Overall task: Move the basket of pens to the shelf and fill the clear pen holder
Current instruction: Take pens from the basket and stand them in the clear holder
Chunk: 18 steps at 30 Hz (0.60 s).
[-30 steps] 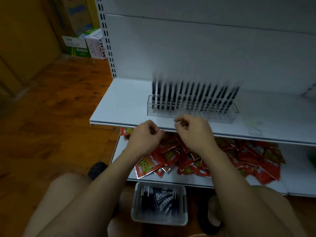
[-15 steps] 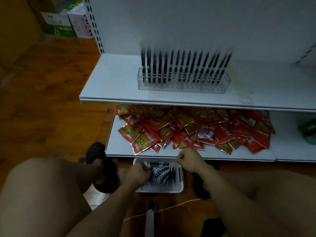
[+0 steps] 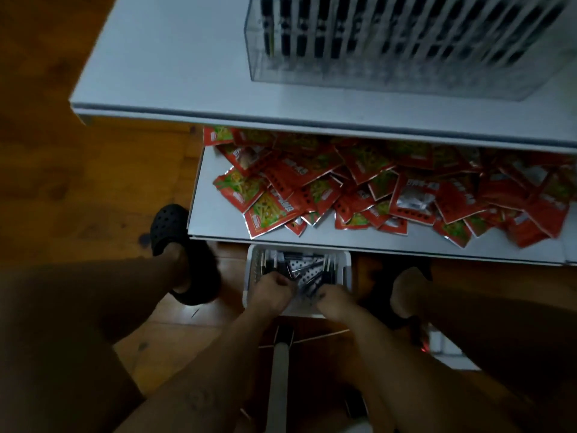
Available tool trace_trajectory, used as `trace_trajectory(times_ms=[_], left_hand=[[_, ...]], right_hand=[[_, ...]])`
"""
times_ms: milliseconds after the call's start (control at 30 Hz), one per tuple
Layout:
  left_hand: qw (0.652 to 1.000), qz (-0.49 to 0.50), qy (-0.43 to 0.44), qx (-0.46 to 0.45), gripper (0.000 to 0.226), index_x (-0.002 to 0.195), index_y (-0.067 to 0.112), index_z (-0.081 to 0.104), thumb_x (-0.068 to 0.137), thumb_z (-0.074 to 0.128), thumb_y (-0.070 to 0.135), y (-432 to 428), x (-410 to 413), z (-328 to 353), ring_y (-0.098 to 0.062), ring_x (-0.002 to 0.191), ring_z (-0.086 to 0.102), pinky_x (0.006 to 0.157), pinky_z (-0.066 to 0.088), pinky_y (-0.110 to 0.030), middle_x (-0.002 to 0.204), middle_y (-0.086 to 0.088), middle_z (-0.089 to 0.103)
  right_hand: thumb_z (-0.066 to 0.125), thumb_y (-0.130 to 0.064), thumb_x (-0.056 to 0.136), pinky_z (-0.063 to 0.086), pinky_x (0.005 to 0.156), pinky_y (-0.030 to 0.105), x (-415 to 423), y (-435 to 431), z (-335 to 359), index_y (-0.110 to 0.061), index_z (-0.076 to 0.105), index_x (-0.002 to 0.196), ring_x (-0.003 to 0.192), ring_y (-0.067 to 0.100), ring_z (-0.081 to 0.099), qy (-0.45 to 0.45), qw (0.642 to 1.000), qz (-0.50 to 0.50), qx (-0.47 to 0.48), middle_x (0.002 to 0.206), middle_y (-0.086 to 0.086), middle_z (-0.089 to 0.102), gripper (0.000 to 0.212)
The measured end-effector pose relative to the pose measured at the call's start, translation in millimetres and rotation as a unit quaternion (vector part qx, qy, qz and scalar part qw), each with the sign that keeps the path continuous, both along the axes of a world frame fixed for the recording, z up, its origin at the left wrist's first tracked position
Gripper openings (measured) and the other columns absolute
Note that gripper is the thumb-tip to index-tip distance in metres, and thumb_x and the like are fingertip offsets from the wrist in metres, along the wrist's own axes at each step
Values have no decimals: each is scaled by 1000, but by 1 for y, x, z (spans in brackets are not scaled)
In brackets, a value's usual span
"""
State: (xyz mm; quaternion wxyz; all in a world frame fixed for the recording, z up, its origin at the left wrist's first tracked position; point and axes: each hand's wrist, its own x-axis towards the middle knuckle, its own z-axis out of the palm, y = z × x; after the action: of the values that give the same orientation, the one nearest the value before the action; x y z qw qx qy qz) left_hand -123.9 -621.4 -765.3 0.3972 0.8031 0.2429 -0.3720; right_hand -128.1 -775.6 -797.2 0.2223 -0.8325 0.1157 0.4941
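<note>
Left of the basket a black shoe (image 3: 173, 239) stands on the wooden floor. The left hand (image 3: 271, 292) reaches into the near left corner of the basket, knuckles up and fingers curled down among the pens; whether it has closed on any, the blur does not let me tell. The white basket (image 3: 344, 260) itself sits on the floor between the person's feet, its far edge tucked under the lower shelf, so it is not yet on the shelf. It looks like thin perforated plastic, probably light and a little flexible, and is best taken by the two short rims so that it stays level. The pens (image 3: 301, 270) lie loose and crossed inside it; slim, stiff and smooth, they would likely slide on one another, so pinching a few near mid-barrel seems safer than scooping. The right hand (image 3: 335, 300) is in the near right corner of the basket, fingers likewise bent into the pile, its hold unclear. Beyond the basket and further right, red packets (image 3: 374, 189) cover the lower shelf. Above them, on the upper shelf (image 3: 156, 73), stands the clear pen holder (image 3: 359, 70), with dark pens already upright in it.
</note>
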Motion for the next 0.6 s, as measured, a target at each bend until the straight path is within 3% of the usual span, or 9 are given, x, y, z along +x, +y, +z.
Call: trace_trajectory(times_ms=[67, 167, 300, 467, 600], left_hand=[[1000, 22, 21, -7, 13, 78, 20, 62, 90, 60, 23, 0, -3, -19, -27, 83, 65, 73, 54, -35, 80, -8, 67], [997, 65, 45, -24, 9, 83, 18, 61, 92, 60, 18, 2, -1, -32, -20, 81, 59, 68, 49, -29, 78, -2, 62], [991, 114, 52, -44, 10, 80, 19, 62, 89, 62, 19, 6, 7, -45, -20, 83, 58, 74, 47, -33, 79, -2, 61], [986, 144, 50, -67, 10, 76, 19, 64, 87, 65, 18, 3, 15, -57, -20, 79, 59, 71, 46, -30, 73, 0, 63], [986, 147, 39, -69, 10, 78, 21, 63, 87, 64, 20, 3, 14, -45, -24, 88, 63, 76, 49, -35, 79, -2, 65]], right_hand=[[49, -16, 91, 50, 79, 38, 7, 2, -12, -9, 60, 113, 86, 27, 55, 5, 1000, 9, -5, 115, 18, 58, 26], [48, -20, 93, 42, 98, 35, 12, 7, -32, -11, 44, 140, 125, 35, 45, 13, 999, 33, -23, 140, 19, 43, 48], [43, -22, 94, 32, 107, 40, 10, 15, -51, -12, 43, 139, 131, 36, 37, 38, 995, 89, -30, 145, 18, 38, 46], [45, -25, 93, 34, 106, 39, 7, 19, -58, -12, 54, 127, 128, 37, 41, 31, 995, 81, -40, 141, 19, 43, 38], [54, -26, 89, 47, 75, 28, 7, 15, -41, -15, 71, 99, 97, 31, 62, -68, 997, 7, -29, 104, 11, 69, 22]])
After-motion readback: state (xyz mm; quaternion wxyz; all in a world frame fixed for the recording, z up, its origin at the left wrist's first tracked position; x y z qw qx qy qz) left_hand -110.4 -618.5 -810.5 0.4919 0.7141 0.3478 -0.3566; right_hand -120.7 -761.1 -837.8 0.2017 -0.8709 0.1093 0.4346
